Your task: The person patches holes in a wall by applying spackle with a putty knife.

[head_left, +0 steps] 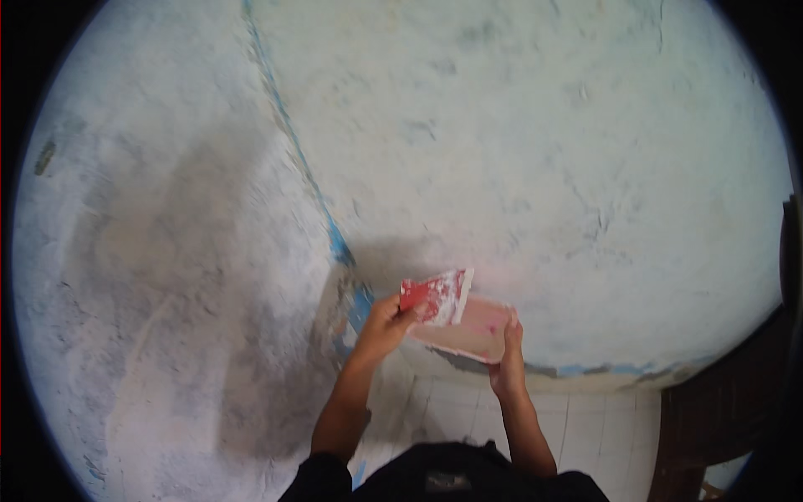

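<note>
My left hand point(384, 330) is closed on a red putty spreader point(416, 294), gripping it at its left end. White putty is smeared over the spreader's face, and a pale strip runs along its right edge. The spreader is held over the far left part of a shallow pinkish tray point(470, 341); whether the two touch, I cannot tell. My right hand point(508, 361) grips the tray by its right side, thumb along the rim. A thin pale film coats the tray's inside.
Two patchy whitish walls, a left wall point(159, 251) and a facing wall point(519, 151), meet at a corner with a blue line point(293, 138). White floor tiles point(590, 427) lie below. Dark brown furniture or a door point(728, 402) stands at the right.
</note>
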Demonstrator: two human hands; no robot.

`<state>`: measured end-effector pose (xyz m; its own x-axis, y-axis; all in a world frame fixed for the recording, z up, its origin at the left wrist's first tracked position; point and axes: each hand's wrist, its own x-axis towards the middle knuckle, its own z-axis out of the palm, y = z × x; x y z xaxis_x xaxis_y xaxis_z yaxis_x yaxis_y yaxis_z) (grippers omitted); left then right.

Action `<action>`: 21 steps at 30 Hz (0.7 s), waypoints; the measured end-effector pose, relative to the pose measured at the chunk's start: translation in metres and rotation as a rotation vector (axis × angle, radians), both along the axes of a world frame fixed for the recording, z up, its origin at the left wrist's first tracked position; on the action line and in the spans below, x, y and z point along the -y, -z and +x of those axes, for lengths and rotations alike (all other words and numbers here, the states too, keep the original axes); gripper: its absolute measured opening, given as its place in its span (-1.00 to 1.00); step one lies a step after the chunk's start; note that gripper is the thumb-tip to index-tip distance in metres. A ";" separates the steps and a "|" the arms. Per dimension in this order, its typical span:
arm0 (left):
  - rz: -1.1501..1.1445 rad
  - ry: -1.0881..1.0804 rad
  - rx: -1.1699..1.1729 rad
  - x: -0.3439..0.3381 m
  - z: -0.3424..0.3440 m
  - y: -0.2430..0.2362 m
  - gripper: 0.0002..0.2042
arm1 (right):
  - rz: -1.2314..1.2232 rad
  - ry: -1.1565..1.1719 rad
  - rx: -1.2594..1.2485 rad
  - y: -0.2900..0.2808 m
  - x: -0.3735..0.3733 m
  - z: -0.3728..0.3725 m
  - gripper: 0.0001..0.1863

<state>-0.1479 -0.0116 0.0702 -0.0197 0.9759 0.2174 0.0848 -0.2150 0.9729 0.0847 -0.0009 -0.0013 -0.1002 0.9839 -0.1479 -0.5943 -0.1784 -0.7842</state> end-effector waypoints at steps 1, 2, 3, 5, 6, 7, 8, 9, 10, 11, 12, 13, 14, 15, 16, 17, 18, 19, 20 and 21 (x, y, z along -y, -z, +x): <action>0.043 -0.025 0.052 0.003 -0.008 0.006 -0.80 | 0.032 0.001 -0.016 -0.002 0.002 -0.007 -0.33; 0.095 -0.035 0.110 -0.002 -0.012 0.005 -0.80 | 0.017 0.015 -0.026 0.004 0.002 -0.007 -0.31; 0.153 -0.037 0.096 -0.006 -0.013 -0.005 -0.80 | 0.000 0.030 -0.035 0.011 0.000 -0.006 -0.30; 0.084 -0.054 0.311 -0.006 -0.019 -0.032 -0.79 | -0.020 0.016 0.018 0.009 -0.003 -0.013 -0.30; 0.130 -0.066 0.303 -0.010 -0.030 -0.053 -0.79 | 0.023 -0.003 0.009 0.005 -0.003 -0.019 -0.30; 0.247 -0.139 0.242 -0.015 -0.044 -0.077 -0.78 | 0.018 -0.010 0.019 0.001 -0.002 -0.024 -0.30; 0.359 -0.211 0.184 -0.019 -0.056 -0.106 -0.77 | 0.011 -0.014 0.031 -0.002 -0.002 -0.027 -0.30; 0.510 -0.301 0.054 -0.022 -0.069 -0.140 -0.76 | 0.041 -0.023 0.030 -0.002 -0.005 -0.030 -0.30; 0.652 -0.386 -0.075 -0.025 -0.077 -0.182 -0.75 | 0.051 -0.060 -0.017 0.000 -0.005 -0.033 -0.29; 0.873 -0.540 -0.251 -0.026 -0.074 -0.230 -0.72 | 0.055 -0.090 -0.062 -0.002 -0.008 -0.037 -0.27; 0.929 -0.637 -0.358 -0.018 -0.066 -0.282 -0.71 | 0.071 -0.090 -0.061 -0.013 -0.005 -0.039 -0.27; 1.078 -0.713 -0.425 -0.021 -0.075 -0.322 -0.69 | 0.121 -0.177 -0.062 -0.029 0.003 -0.041 -0.26; 1.090 -0.792 -0.487 -0.022 -0.068 -0.362 -0.69 | 0.159 -0.245 -0.056 -0.037 0.004 -0.041 -0.25; 1.335 -0.787 -0.469 -0.040 -0.074 -0.399 -0.72 | 0.175 -0.249 -0.054 -0.033 0.002 -0.044 -0.25; 1.438 -0.804 -0.491 -0.054 -0.079 -0.435 -0.74 | 0.164 -0.198 -0.049 -0.018 0.000 -0.045 -0.20; 1.538 -0.812 -0.507 -0.069 -0.083 -0.468 -0.75 | 0.150 -0.137 -0.043 -0.004 0.001 -0.046 -0.14; 1.599 -0.849 -0.537 -0.086 -0.087 -0.499 -0.74 | 0.165 -0.125 -0.042 0.003 0.003 -0.045 -0.14; 1.659 -0.880 -0.561 -0.101 -0.088 -0.524 -0.72 | 0.268 -0.057 0.057 0.009 0.006 -0.043 -0.16; 1.677 -0.859 -0.534 -0.111 -0.081 -0.542 -0.72 | 0.366 0.024 0.157 0.016 0.008 -0.039 -0.17; 1.462 -1.022 -0.744 -0.129 -0.117 -0.545 -0.69 | 0.321 -0.144 0.113 0.016 -0.009 -0.060 -0.17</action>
<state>-0.2648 0.1171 0.6150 0.0903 -0.2616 0.9610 0.9346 -0.3111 -0.1725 0.0243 0.0083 -0.0171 -0.2421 0.9589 0.1481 -0.4875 0.0117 -0.8731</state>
